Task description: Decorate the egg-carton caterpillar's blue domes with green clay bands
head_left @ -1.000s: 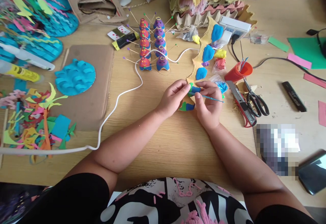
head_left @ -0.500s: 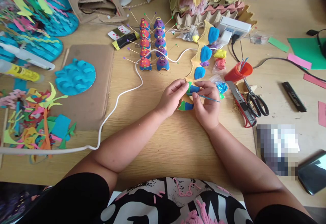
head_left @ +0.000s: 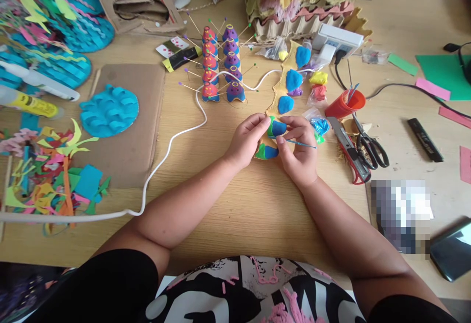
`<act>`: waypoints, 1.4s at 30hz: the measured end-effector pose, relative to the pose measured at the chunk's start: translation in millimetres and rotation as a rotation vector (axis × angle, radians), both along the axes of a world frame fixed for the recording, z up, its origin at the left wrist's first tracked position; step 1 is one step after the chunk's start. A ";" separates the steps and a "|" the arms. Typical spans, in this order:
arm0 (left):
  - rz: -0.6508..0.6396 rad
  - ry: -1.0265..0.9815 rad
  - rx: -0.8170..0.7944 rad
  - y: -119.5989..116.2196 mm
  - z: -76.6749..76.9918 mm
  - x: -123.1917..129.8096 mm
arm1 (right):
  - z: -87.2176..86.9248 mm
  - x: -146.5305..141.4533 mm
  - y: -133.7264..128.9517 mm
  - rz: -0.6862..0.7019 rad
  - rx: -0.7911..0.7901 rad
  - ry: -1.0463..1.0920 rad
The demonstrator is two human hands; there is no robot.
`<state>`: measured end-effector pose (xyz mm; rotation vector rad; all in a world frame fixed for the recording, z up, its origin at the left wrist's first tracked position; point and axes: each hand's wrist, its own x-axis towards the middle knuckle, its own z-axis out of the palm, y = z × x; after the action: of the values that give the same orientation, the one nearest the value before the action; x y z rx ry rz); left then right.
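My left hand [head_left: 248,140] is closed on the left edge of a strip of egg carton [head_left: 278,86], whose bumps carry blue clay; the two nearest me also have green clay. Between the thumb and fingers of my right hand [head_left: 300,154] is a thin blue stick [head_left: 303,144], its tip at the green and blue clay of the second-nearest bump [head_left: 278,127]. The strip runs away from me, tilted slightly left at its near end. Beyond my left hand stand a red-faced carton row [head_left: 209,75] and a purple-faced one [head_left: 234,75].
A white cable [head_left: 170,141] crosses the table left of my hands. On the right are an orange cup [head_left: 340,106], a cutter [head_left: 351,154], scissors [head_left: 371,150] and a power strip [head_left: 340,38]. Cardboard [head_left: 125,166] and paper scraps lie left.
The far end of the carton strip has swung left and a little nearer to me. Both hands keep nearly the same place and hold.
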<state>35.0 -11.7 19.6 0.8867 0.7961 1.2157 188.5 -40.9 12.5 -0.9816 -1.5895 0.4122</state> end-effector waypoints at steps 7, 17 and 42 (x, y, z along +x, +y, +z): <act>-0.009 0.013 -0.016 0.9 -1.8 -1.3 | -0.4 -1.2 1.4 -0.024 0.015 -0.019; -0.019 -0.014 -0.008 0.7 3.4 0.8 | -0.8 -0.7 1.4 -0.028 0.011 -0.019; -0.021 -0.136 -0.167 1.4 13.1 3.1 | -2.3 -1.8 2.2 -0.040 0.027 -0.014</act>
<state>38.1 -10.3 32.7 0.6676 0.7643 1.1597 186.7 -38.7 10.2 -0.9964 -1.5811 0.3565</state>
